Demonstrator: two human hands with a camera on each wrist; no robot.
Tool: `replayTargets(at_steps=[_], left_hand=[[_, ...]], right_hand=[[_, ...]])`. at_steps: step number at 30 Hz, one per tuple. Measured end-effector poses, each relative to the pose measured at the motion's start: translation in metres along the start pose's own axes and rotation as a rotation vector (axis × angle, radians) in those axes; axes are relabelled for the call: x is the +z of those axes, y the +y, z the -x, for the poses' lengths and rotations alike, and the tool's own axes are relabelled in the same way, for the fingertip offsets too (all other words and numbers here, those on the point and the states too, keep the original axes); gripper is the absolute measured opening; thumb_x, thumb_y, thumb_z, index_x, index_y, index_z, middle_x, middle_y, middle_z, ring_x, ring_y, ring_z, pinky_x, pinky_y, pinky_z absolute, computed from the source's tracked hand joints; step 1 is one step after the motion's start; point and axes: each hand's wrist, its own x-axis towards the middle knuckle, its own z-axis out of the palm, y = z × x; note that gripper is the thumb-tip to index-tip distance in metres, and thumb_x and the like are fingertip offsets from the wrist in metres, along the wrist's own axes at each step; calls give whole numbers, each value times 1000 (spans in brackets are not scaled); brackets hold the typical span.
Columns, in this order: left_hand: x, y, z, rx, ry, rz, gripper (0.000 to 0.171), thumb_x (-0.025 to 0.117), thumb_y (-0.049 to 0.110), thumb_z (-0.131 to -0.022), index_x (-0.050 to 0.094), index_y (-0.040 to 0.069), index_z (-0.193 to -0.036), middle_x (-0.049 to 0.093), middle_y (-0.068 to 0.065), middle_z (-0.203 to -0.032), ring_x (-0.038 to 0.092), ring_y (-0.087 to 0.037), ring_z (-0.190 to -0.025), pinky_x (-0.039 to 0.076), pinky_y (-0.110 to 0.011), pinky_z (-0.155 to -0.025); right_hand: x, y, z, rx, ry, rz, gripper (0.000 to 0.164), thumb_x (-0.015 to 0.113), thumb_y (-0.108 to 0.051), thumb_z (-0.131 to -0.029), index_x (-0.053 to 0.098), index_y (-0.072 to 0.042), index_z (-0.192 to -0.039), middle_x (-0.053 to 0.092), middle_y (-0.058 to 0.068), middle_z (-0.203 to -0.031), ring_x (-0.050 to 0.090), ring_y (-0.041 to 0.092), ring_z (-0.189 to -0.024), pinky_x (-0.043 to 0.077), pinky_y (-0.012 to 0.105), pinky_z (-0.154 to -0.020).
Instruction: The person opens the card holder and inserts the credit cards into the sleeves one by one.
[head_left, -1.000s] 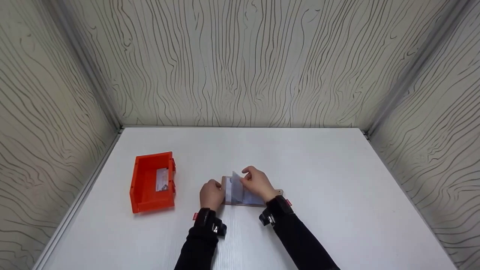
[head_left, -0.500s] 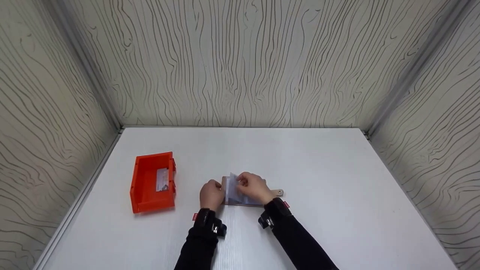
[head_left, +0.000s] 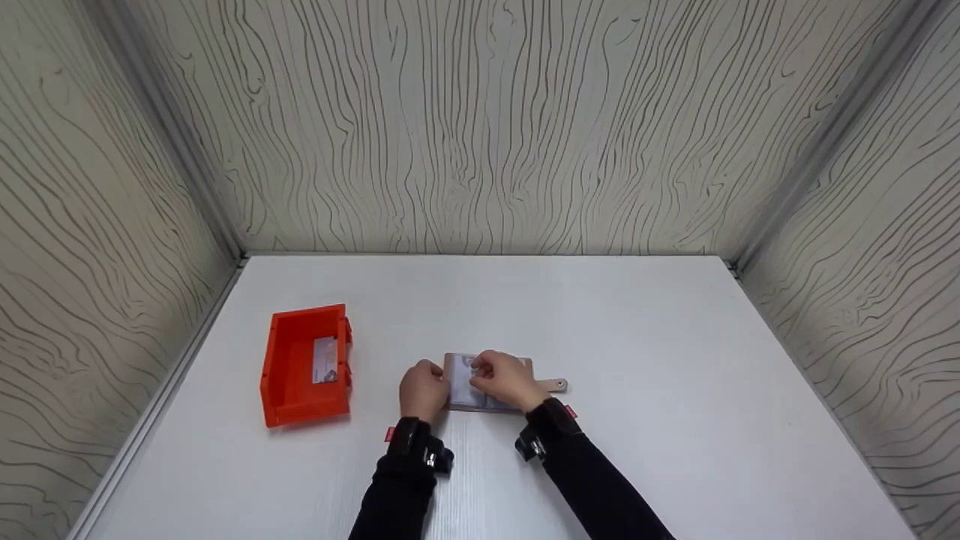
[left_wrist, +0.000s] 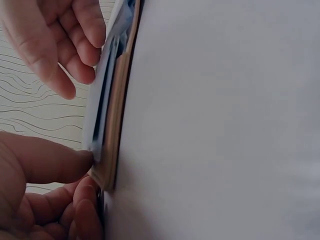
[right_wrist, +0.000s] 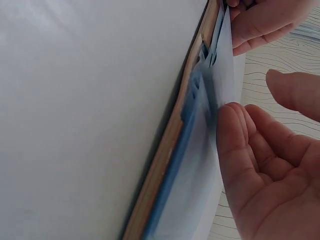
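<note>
A brown card holder point(head_left: 459, 397) lies spread on the white table, with clear plastic sleeves point(right_wrist: 182, 185) inside. Its strap point(head_left: 553, 385) with a metal snap sticks out to the right. My left hand point(head_left: 424, 390) pinches the left edge, the thumb point(left_wrist: 62, 162) on top and the other fingers curled below. Over the middle of the holder is my right hand point(head_left: 508, 377). In the right wrist view its fingertips point(right_wrist: 232, 115) touch a sleeve page, while the thumb point(right_wrist: 295, 90) stands apart from them.
An orange-red plastic bin point(head_left: 307, 412) stands on the left of the table, with a white printed card point(head_left: 325, 360) in it. Wood-grain panels point(head_left: 480, 127) rise behind and on both sides of the white table point(head_left: 637, 322).
The sleeve page that stood raised has gone over to the left and lies down on the holder. My right hand moved left with it; my left hand has stayed at the edge.
</note>
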Motion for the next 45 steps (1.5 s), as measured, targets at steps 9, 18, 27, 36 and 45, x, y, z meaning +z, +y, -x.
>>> replayTargets(at_steps=[9, 18, 27, 36, 45], left_hand=[[-1, 2, 1, -15, -7, -4, 8, 67, 0, -75, 67, -2, -83, 67, -14, -78, 64, -35, -77, 50, -46, -74], [0, 2, 2, 17, 30, -9, 6, 69, -1, -76, 67, -3, -81, 64, -11, -72, 62, -33, -73, 50, -45, -71], [2, 0, 1, 3, 18, -14, 7, 68, -2, -75, 67, -2, -82, 65, -13, -75, 63, -34, -74, 50, -45, -72], [2, 1, 2, 2, 27, -10, 8, 68, -3, -73, 66, -1, -80, 66, -13, -74, 63, -33, -73, 50, -45, -70], [0, 4, 2, -35, -3, -7, 10, 68, -2, -74, 67, -2, -84, 66, -13, -77, 63, -33, -76, 50, -44, -73]], right_hand=[[-10, 8, 5, 31, 51, 8, 23, 71, -12, -85, 67, 2, -103, 66, 3, -86, 62, 19, -81, 50, 36, -78], [-29, 17, 18, 92, 130, 3, 24, 70, -11, -86, 66, 4, -104, 64, 3, -85, 61, 22, -81, 50, 38, -76], [-45, 27, 25, 234, 164, -45, 23, 69, -11, -88, 67, 2, -107, 63, 3, -85, 58, 18, -78, 50, 33, -67], [-50, 32, 32, 295, 182, -37, 21, 69, -11, -89, 66, 2, -105, 62, 4, -83, 57, 17, -74, 49, 31, -64], [-46, 38, 36, 343, 177, -31, 20, 68, -17, -91, 65, 1, -98, 59, 2, -78, 54, 17, -69, 44, 31, -62]])
